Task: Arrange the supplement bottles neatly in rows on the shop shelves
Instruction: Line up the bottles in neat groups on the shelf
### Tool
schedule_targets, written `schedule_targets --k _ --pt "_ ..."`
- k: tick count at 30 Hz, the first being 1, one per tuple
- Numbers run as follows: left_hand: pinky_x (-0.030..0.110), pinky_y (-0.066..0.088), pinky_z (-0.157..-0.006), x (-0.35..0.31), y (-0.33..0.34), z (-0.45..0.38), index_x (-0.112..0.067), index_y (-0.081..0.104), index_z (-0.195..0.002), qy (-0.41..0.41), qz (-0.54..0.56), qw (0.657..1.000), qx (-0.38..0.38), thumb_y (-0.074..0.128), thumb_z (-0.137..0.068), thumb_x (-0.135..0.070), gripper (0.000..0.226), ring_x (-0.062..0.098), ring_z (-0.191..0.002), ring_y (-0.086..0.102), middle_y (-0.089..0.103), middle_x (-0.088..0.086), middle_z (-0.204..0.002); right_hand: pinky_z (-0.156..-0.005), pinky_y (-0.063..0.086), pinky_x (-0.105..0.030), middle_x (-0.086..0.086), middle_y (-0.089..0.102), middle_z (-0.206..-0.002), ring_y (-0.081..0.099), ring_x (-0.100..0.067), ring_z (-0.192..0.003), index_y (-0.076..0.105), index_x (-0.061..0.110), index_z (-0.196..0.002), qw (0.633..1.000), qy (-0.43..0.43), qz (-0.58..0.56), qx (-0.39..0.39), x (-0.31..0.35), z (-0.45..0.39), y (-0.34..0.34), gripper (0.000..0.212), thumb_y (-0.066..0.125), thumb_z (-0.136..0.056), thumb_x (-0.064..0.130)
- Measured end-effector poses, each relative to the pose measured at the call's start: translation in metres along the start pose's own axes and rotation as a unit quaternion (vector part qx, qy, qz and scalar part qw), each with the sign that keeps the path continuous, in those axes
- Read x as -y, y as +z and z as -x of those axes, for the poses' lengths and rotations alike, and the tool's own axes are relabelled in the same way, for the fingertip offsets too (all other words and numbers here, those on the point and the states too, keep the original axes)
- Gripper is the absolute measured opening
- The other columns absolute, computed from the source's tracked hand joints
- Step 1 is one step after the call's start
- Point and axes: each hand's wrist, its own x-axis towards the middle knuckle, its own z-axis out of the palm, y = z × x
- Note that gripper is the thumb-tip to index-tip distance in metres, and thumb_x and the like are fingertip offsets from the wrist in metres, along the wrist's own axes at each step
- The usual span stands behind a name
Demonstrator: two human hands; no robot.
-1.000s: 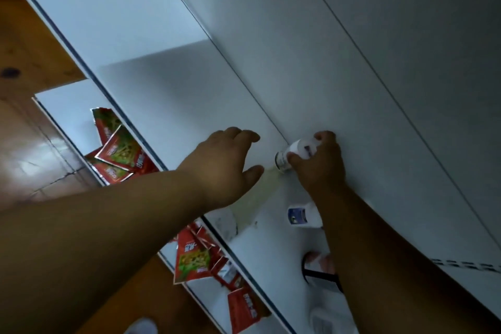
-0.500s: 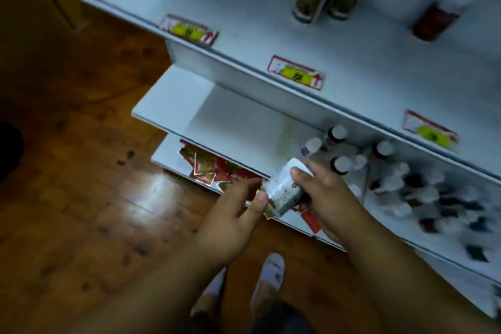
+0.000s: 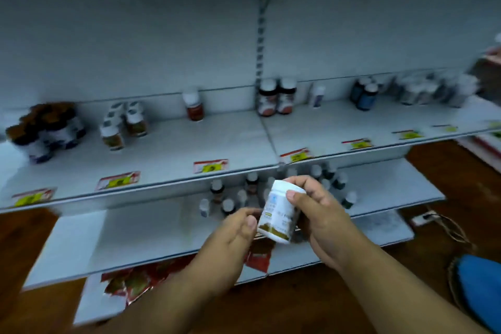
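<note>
White supplement bottle (image 3: 279, 214) held tilted in the air before the lower shelf (image 3: 393, 187) front edge, right hand (image 3: 320, 214) clamped round it, left hand (image 3: 235, 230) fingertips apart, steadying its base, presumably for label check.

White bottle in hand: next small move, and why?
Probably lift it toward the bare middle stretch of the price-tagged shelf. The right hand grips the white bottle near its cap, tilted, in front of the lower shelf's loose cluster; the left hand only touches its base. Bottles above stand upright in small groups with gaps.
</note>
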Motion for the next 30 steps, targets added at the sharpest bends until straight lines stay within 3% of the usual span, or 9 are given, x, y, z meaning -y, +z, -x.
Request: schedule_targets --k 4,7,10,13,17,21,24,26,30 --pt "0.023 0.053 -0.086 -0.042 0.097 -0.053 -0.040 0.059 -0.120 0.009 0.016 0.999 0.051 0.015 -0.085 -0.081 0.070 0.007 -0.110 0.059 0.066 -0.016 -0.114 -0.078 0.042 -0.041 -0.005 0.061 -0.085 0.052 -0.025 -0.086 0.067 0.029 -0.082 0.997 -0.021 0.002 -0.069 0.032 0.017 -0.111 0.018 0.056 -0.092 0.018" --pt "0.013 0.046 -0.078 -0.076 0.167 -0.085 -0.036 0.061 -0.117 0.017 0.030 0.998 0.060 0.012 -0.086 -0.070 0.068 -0.003 -0.102 0.058 0.066 -0.018 -0.109 -0.078 0.044 -0.041 -0.002 0.061 -0.081 0.053 -0.023 -0.084 0.063 0.025 -0.087 0.993 -0.032 0.012 -0.109 0.055 0.020 -0.190 0.017 0.051 -0.096 0.019" --pt "0.018 0.044 -0.080 -0.100 0.216 -0.118 -0.047 0.060 -0.114 0.017 0.007 0.996 0.088 0.010 -0.085 -0.076 0.064 -0.005 -0.104 0.057 0.064 -0.022 -0.110 -0.080 0.046 -0.046 -0.007 0.060 -0.084 0.056 -0.026 -0.086 0.059 0.013 -0.100 0.989 -0.035 -0.017 -0.143 0.074 0.013 -0.253 0.014 0.047 -0.096 0.020" --pt "0.024 0.046 -0.087 -0.122 0.249 -0.159 -0.054 0.061 -0.106 0.026 -0.010 0.995 0.095 0.011 -0.083 -0.079 0.060 -0.004 -0.102 0.058 0.065 -0.023 -0.105 -0.086 0.051 -0.051 -0.010 0.063 -0.086 0.061 -0.025 -0.086 0.056 0.007 -0.110 0.986 -0.015 -0.063 -0.153 0.090 -0.008 -0.298 0.021 0.048 -0.099 0.024" --pt "0.024 0.050 -0.077 -0.147 0.278 -0.229 -0.040 0.063 -0.095 0.013 -0.029 0.998 0.062 0.021 -0.075 -0.071 0.056 -0.002 -0.091 0.059 0.067 -0.014 -0.098 -0.067 0.057 -0.039 -0.007 0.069 -0.083 0.070 -0.021 -0.076 0.061 0.014 -0.107 0.976 -0.004 -0.148 -0.163 0.109 -0.058 -0.349 0.026 0.063 -0.087 0.030" --pt "0.021 0.051 -0.071 -0.156 0.298 -0.313 -0.042 0.061 -0.113 0.054 -0.055 0.993 0.086 0.016 -0.077 -0.084 0.071 -0.001 -0.100 0.060 0.064 -0.018 -0.111 -0.076 0.057 -0.048 -0.016 0.068 -0.094 0.068 -0.032 -0.088 0.061 0.013 -0.104 0.955 -0.014 -0.191 -0.225 0.124 -0.110 -0.398 0.013 0.062 -0.091 0.016" --pt "0.031 0.048 -0.086 -0.162 0.314 -0.377 -0.035 0.062 -0.106 0.116 -0.108 0.983 0.087 0.017 -0.088 -0.073 0.062 0.005 -0.096 0.059 0.065 -0.013 -0.102 -0.088 0.052 -0.054 -0.016 0.065 -0.098 0.064 -0.033 -0.096 0.061 0.012 -0.099 0.957 -0.043 -0.124 -0.258 0.142 -0.143 -0.444 0.020 0.068 -0.083 0.021" --pt "0.030 0.044 -0.088 -0.167 0.328 -0.418 -0.028 0.061 -0.105 0.142 -0.160 0.974 0.077 0.019 -0.095 -0.061 0.054 0.011 -0.097 0.058 0.064 -0.006 -0.102 -0.083 0.053 -0.048 -0.012 0.064 -0.104 0.062 -0.030 -0.099 0.059 0.015 -0.102 0.960 -0.052 -0.036 -0.273 0.157 -0.164 -0.476 0.022 0.069 -0.084 0.022" --pt "0.023 0.037 -0.098 -0.161 0.356 -0.488 -0.023 0.053 -0.130 0.116 -0.286 0.948 0.073 0.038 -0.099 -0.049 0.043 0.015 -0.118 0.051 0.055 -0.002 -0.130 -0.080 0.056 -0.035 0.000 0.065 -0.108 0.065 -0.018 -0.098 0.058 0.026 -0.112 0.952 -0.056 0.121 -0.275 0.167 -0.212 -0.532 0.028 0.071 -0.087 0.024"
